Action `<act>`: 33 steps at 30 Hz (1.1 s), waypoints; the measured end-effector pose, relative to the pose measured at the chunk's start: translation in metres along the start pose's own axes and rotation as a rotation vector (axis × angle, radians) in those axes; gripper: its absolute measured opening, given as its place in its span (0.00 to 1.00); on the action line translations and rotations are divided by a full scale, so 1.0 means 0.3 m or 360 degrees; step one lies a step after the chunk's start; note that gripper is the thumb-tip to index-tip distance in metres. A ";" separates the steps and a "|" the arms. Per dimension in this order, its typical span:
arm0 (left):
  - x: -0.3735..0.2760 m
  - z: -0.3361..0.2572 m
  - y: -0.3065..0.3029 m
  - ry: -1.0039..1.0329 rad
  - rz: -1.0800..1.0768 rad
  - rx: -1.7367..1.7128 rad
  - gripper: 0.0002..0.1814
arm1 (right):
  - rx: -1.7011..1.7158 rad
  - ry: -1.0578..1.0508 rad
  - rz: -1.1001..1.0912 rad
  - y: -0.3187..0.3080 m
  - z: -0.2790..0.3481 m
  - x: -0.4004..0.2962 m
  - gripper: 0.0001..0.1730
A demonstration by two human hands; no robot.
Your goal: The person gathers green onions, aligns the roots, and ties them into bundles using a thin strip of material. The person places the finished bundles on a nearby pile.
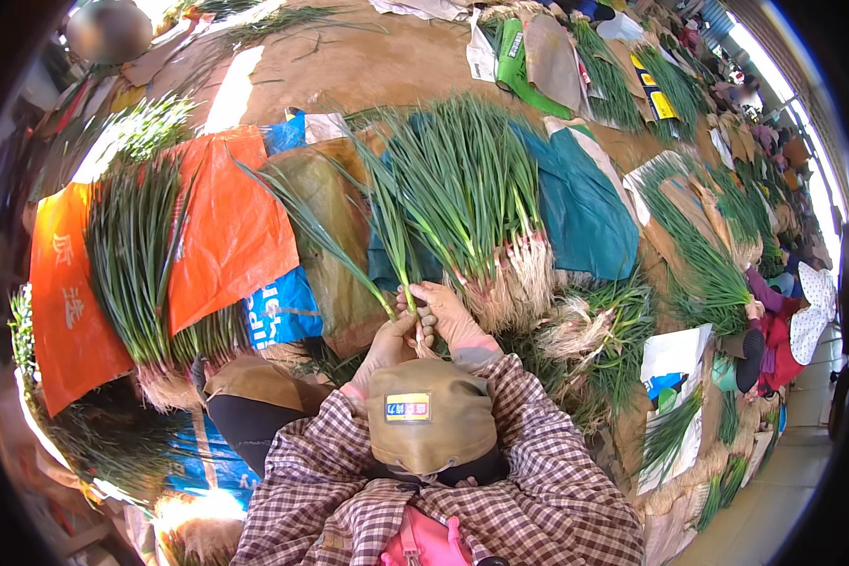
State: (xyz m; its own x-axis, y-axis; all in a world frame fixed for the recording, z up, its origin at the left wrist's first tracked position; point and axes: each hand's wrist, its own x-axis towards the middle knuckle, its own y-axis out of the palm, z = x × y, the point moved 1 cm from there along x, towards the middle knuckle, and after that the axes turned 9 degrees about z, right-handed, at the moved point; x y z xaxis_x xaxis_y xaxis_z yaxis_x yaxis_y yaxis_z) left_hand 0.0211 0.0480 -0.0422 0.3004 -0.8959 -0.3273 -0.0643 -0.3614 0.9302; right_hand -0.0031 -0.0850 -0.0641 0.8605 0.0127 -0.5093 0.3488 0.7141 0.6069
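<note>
My left hand (390, 344) and my right hand (447, 311) meet in front of me, just beyond a knee with a brown pad. Between them they grip a few green garlic plants (396, 247), leaves pointing away and pale roots towards me. My left fingers close round one stalk; my right fingers pinch another close by. Just beyond my right hand lies a large bundle of green garlic (467, 177), its pinkish stems and roots facing me, on teal plastic sheeting (587, 205). A looser heap of plants with tangled roots (580, 329) lies right of my right hand.
To the left, another bundle (131, 262) lies on orange plastic sheeting (233, 226), near a blue printed bag (283, 308). More bundles (700, 233) lie along the right. A co-worker in a dotted hat (813, 304) sits at the far right. Bare brown ground (368, 56) shows ahead.
</note>
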 end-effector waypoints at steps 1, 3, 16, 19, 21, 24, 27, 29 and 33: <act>-0.001 0.003 -0.009 0.0036 -0.0004 -0.0041 0.10 | -0.0038 -0.0042 -0.0086 0.018 -0.005 -0.007 0.10; 0.000 0.015 -0.022 -0.0035 0.0045 -0.0228 0.11 | 0.0048 -0.0098 -0.0141 0.010 -0.023 -0.006 0.07; 0.013 -0.074 0.007 0.0184 -0.0045 0.0452 0.14 | -0.2607 -0.0042 -0.1089 -0.075 0.130 -0.087 0.17; 0.044 -0.044 -0.057 0.0150 -0.0326 0.0710 0.12 | -0.2579 -0.0033 -0.0837 0.001 0.088 -0.132 0.17; 0.043 -0.053 -0.123 0.0102 -0.0363 0.0948 0.13 | -0.2295 -0.0196 -0.0421 0.054 0.022 -0.175 0.16; 0.038 -0.019 -0.116 0.0093 -0.0339 0.0684 0.11 | -0.1974 -0.0245 -0.0585 0.043 0.027 -0.145 0.17; 0.020 0.001 -0.036 -0.0080 -0.0332 0.0588 0.11 | -0.0653 0.0123 -0.0046 0.023 0.040 -0.077 0.13; 0.014 -0.010 -0.036 -0.0126 -0.0212 0.0441 0.11 | -0.0511 -0.0018 -0.0115 0.011 0.003 -0.046 0.12; -0.013 -0.011 -0.058 -0.0009 0.0098 0.0174 0.09 | -0.0123 -0.0235 -0.0197 0.028 -0.044 -0.044 0.09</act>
State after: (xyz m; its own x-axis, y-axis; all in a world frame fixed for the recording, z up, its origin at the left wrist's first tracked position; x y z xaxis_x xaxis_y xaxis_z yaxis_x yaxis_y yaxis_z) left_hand 0.0242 0.0588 -0.0566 0.2875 -0.9186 -0.2711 -0.1861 -0.3313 0.9250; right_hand -0.0165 -0.0699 -0.0603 0.8598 -0.1771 -0.4790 0.4307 0.7554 0.4938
